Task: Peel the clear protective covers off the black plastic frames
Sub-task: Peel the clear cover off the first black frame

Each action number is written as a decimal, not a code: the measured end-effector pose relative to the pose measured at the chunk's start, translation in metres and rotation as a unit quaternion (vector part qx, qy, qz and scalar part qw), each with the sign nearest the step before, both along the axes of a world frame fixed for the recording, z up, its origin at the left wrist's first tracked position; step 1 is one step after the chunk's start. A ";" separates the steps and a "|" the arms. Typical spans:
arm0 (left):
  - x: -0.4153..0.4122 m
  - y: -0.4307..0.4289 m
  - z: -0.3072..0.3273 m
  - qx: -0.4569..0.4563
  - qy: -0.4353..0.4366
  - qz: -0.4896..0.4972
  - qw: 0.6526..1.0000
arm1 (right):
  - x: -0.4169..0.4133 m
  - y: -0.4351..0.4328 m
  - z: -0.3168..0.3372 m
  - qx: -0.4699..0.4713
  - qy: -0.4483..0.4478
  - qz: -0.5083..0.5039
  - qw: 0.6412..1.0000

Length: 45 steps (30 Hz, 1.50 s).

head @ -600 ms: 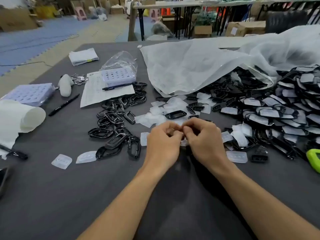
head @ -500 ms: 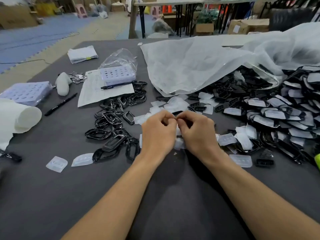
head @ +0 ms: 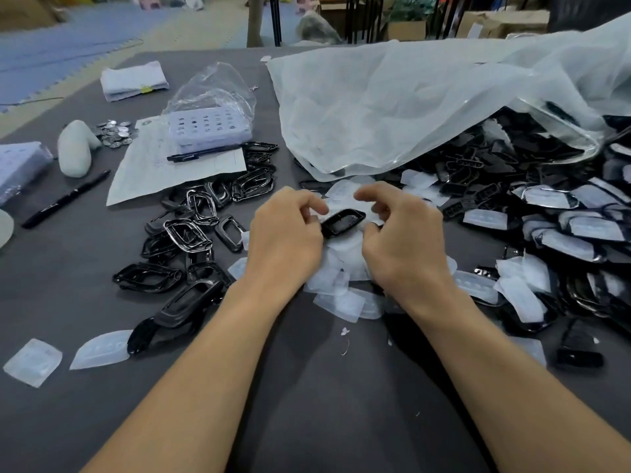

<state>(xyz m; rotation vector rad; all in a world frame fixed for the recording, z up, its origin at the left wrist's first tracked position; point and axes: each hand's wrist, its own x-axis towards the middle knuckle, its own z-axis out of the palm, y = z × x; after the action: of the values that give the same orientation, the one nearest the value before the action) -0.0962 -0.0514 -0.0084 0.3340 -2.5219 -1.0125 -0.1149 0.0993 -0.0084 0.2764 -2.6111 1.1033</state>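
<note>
While left hand pinches 1 frame and right hand, fingers curled, apparently pinches its cover, peeled frames pile left, far more covered frames wait right.

Left grip pinches black frame; right grip curled alongside, forearms converging

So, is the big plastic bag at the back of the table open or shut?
Open. The plastic bag gapes at its right-hand rim; black frames show inside and spill out onto the table.
</note>
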 end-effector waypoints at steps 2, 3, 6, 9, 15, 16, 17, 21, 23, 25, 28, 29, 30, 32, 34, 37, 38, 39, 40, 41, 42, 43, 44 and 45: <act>0.004 -0.001 0.000 0.028 0.015 0.014 0.999 | -0.001 0.002 -0.001 0.022 -0.020 0.000 1.000; 0.005 0.001 0.000 0.028 0.019 0.007 0.999 | -0.001 0.002 -0.001 0.040 -0.033 0.011 0.999; 0.003 0.010 0.000 -0.025 -0.010 -0.050 0.998 | 0.001 0.001 0.001 0.054 -0.043 0.099 0.993; -0.002 0.009 0.003 0.000 -0.042 -0.064 0.997 | 0.001 0.001 0.005 0.024 -0.071 0.130 0.989; 0.004 0.005 0.007 0.024 -0.041 -0.051 0.998 | -0.005 0.010 0.004 0.030 -0.058 0.039 0.997; 0.005 0.007 0.006 0.015 -0.052 -0.063 0.997 | -0.006 0.010 0.003 0.061 -0.067 0.033 0.995; 0.005 0.010 0.005 0.008 -0.063 -0.073 0.995 | -0.006 0.010 0.002 0.085 -0.078 0.038 0.993; 0.003 0.009 0.006 0.001 -0.060 -0.105 0.993 | -0.005 0.009 0.004 0.053 -0.096 0.073 0.991; 0.002 0.002 0.010 0.051 -0.046 -0.108 0.992 | -0.004 0.013 0.010 0.010 -0.090 0.027 0.995; 0.004 -0.003 0.012 0.092 -0.024 -0.085 0.992 | -0.005 0.021 0.013 0.064 -0.060 -0.042 0.995; 0.008 0.000 0.016 0.178 0.003 -0.035 0.983 | -0.003 0.030 0.016 0.130 -0.081 -0.066 0.986; 0.008 0.003 0.017 0.220 0.013 -0.031 0.975 | -0.003 0.031 0.015 0.125 -0.091 -0.052 0.987; 0.009 0.005 0.019 0.256 0.022 -0.031 0.966 | -0.003 0.031 0.015 0.119 -0.094 -0.041 0.988; 0.012 0.011 0.022 0.288 0.029 -0.041 0.956 | -0.005 0.031 0.015 0.098 -0.089 -0.033 0.991; 0.014 0.017 0.021 0.287 0.027 -0.047 0.956 | -0.007 0.031 0.011 0.074 -0.092 -0.035 0.992; 0.015 0.022 0.019 0.273 0.022 -0.037 0.961 | -0.007 0.027 0.007 0.124 -0.106 0.000 0.987; 0.014 0.023 0.019 0.263 0.023 -0.033 0.964 | -0.007 0.025 0.006 0.159 -0.094 0.021 0.983; 0.013 0.024 0.020 0.251 0.027 -0.032 0.967 | -0.007 0.022 0.005 0.178 -0.077 0.031 0.981; 0.013 0.025 0.020 0.238 0.029 -0.031 0.970 | -0.009 0.020 0.006 0.177 -0.059 0.027 0.982; 0.012 0.025 0.020 0.227 0.028 -0.030 0.973 | -0.011 0.020 0.006 0.162 -0.037 0.016 0.986; 0.012 0.025 0.020 0.219 0.026 -0.030 0.975 | -0.011 0.020 0.005 0.134 -0.012 0.007 0.991; 0.012 0.025 0.020 0.216 0.026 -0.030 0.976 | -0.010 0.020 0.005 0.095 0.003 0.000 0.995; 0.012 0.024 0.019 0.213 0.026 -0.030 0.976 | -0.008 0.021 0.006 0.041 -0.001 -0.005 0.999; 0.012 0.023 0.018 0.212 0.024 -0.031 0.977 | -0.006 0.021 0.007 -0.022 -0.014 -0.006 1.000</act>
<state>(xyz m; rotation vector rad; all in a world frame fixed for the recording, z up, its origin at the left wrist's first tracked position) -0.0846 -0.0284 0.0098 0.3453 -2.2688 -1.5644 -0.1205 0.1208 -0.0015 0.2376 -2.6060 1.1664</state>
